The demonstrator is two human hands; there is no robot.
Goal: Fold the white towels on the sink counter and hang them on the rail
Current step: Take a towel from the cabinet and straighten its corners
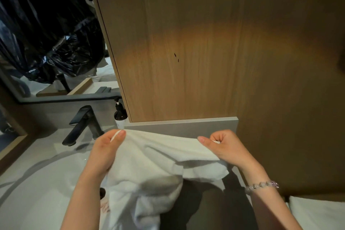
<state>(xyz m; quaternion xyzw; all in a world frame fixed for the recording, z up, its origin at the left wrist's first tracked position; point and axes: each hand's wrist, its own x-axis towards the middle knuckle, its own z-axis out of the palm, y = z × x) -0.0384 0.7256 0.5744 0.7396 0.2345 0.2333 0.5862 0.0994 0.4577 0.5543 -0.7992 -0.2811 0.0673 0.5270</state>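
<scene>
**A towel held by its upper edge above the sink counter**

A wooden wall panel (186, 43) fills the upper and right field. To its left is a mirror (46, 33). Below the mirror lies the pale sink basin (37, 192). The white towel (149, 170) hangs in front of the panel's grey ledge (183, 125), its top edge stretched level between both hands and its lower part drooping in loose folds over the counter edge. A black faucet (84, 123) stands behind the basin. The left hand (106, 151) pinches the towel's left corner between thumb and fingers. The right hand (224, 147) grips the right corner with curled fingers. A dark pump bottle (120, 114) stands beside the panel. A beaded bracelet (261, 186) circles the right wrist.
</scene>
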